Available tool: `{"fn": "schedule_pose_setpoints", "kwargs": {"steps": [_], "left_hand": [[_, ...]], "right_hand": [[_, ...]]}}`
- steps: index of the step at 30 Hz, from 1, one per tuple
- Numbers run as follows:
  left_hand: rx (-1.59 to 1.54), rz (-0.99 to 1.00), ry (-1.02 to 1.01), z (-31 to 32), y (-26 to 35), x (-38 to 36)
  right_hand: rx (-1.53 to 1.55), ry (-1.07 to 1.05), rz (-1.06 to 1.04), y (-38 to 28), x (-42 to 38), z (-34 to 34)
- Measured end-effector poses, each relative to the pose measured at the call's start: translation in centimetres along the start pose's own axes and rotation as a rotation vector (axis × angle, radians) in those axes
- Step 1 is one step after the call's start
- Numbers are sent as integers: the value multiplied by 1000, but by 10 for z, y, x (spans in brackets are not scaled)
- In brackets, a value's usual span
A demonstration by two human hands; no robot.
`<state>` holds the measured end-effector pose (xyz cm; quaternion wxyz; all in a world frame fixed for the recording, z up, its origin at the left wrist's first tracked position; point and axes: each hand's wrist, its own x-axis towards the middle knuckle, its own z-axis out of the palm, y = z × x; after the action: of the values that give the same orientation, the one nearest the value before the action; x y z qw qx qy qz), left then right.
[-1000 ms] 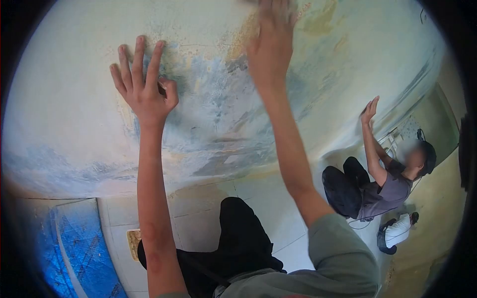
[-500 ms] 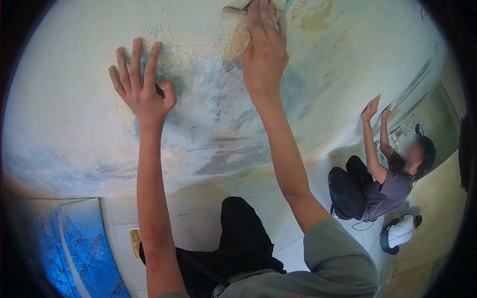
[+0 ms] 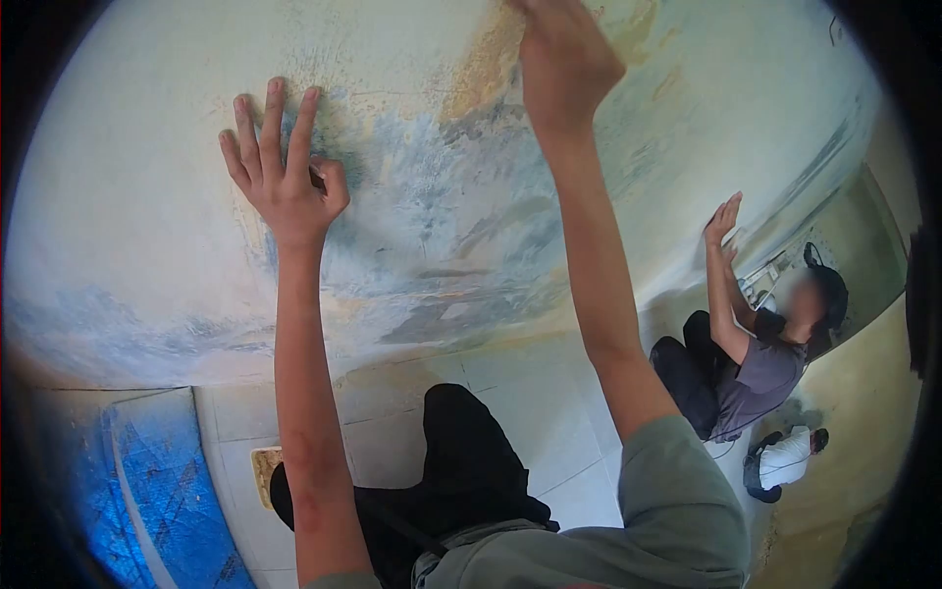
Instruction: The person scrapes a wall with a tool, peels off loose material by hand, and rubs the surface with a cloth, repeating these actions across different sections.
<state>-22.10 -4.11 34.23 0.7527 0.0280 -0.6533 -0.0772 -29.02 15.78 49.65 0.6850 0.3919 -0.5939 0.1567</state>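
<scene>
Both of my arms reach up to a pale wall (image 3: 432,216) with blue-grey, ochre and white patches. My left hand (image 3: 285,187) rests on the wall with its fingers spread and its thumb bent in; nothing shows in it. Higher up and to the right, my right hand (image 3: 569,74) is bent at the wrist near an ochre patch of the wall. Its fingers run past the top edge and are blurred, so what they hold, if anything, is hidden.
At right, another person (image 3: 765,383) crouches with both hands raised at the wall. Behind is a further person in a white top (image 3: 787,459). Blue sheeting (image 3: 177,481) lies at lower left on the tiled floor (image 3: 549,412), near a small yellowish tray (image 3: 263,471).
My right hand has moved right and up, its fingers leaving the frame; a thin flat greyish piece seen beside them is out of view. My left hand stays almost in place.
</scene>
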Motion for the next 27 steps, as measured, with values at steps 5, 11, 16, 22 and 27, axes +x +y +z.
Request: {"fn": "schedule_pose_setpoints", "kwargs": {"steps": [5,11,16,22,27], "left_hand": [[34,-24,-32,-2,-1,1],[20,-4,-5,1,-2,-1],[39,-9,-18,-3,0,1],[38,-106,15,-11,31,43],[-350,-223,-16,11,86,110]], "right_hand": [[45,80,-171,5,-37,0],[-46,-8,-309,4,22,-2],[55,-70,-165,-8,0,-19],[-61,-127,65,-12,-17,-14],[1,-208,184,-27,-22,-25]]}}
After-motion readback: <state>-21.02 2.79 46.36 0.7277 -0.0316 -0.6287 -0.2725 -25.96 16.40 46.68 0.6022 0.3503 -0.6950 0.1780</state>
